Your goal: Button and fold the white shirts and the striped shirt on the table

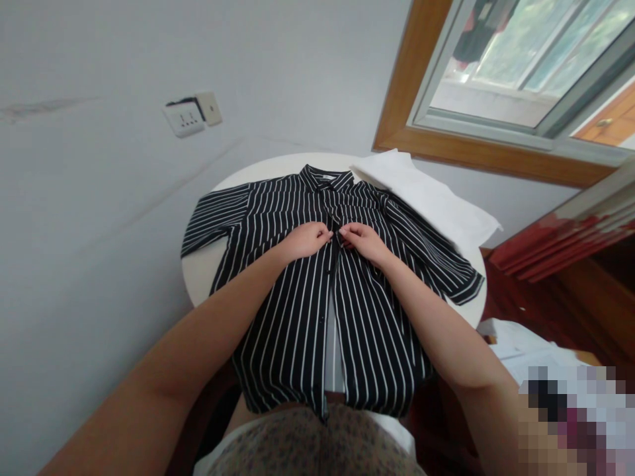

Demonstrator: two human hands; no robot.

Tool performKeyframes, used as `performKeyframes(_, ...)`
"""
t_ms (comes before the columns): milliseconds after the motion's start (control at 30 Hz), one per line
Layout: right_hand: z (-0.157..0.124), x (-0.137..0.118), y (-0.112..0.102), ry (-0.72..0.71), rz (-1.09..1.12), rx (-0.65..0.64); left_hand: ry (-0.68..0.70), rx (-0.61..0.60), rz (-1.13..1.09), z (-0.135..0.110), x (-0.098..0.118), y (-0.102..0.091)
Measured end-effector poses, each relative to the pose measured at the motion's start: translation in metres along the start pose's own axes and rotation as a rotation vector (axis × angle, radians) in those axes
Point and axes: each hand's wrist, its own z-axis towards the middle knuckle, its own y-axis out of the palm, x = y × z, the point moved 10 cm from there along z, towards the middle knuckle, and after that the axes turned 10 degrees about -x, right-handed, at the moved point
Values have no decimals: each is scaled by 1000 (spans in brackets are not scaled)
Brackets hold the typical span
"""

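Note:
A black shirt with white stripes (292,311) lies front up on a round white table (208,274), its collar at the far side and its sleeves spread. The lower front hangs over the near edge, and its two front halves part below the chest. My left hand (308,239) pinches the front edge of one half at mid chest. Just beside it, my right hand (363,242) pinches the facing edge of the other half. The fingertips of both hands nearly meet. Small dark buttons (322,319) show down the left front edge below the hands.
A folded white cloth or sheet (436,198) lies on the table's far right, partly over its edge. A wall with a socket (184,119) rises behind, beside a wood-framed window (397,99). White items (520,344) are piled low on the right, near a red curtain (555,241).

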Motion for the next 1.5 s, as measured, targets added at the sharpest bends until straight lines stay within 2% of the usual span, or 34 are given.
performKeyframes(133, -1, -4, 2, -21, 38, -7, 7, -11, 47, 1, 1, 2)
performKeyframes(367, -2, -18, 9, -81, -261, -42, 24, 7, -17, 1, 1, -2)
performKeyframes(733, -2, -19, 9, -81, -316, -35, 69, 11, -75, -1, 5, -5)
performKeyframes(933, 0, -13, 8, -69, -275, -49, 61, 18, -68, -2, 5, -5)
performKeyframes(1133, 1, -7, 7, -108, -128, -99, 30, 37, -49, -3, 5, -8)
performKeyframes(1500, 1, -6, 4, -70, -145, -14, 6, 18, -59, -2, 3, -5)
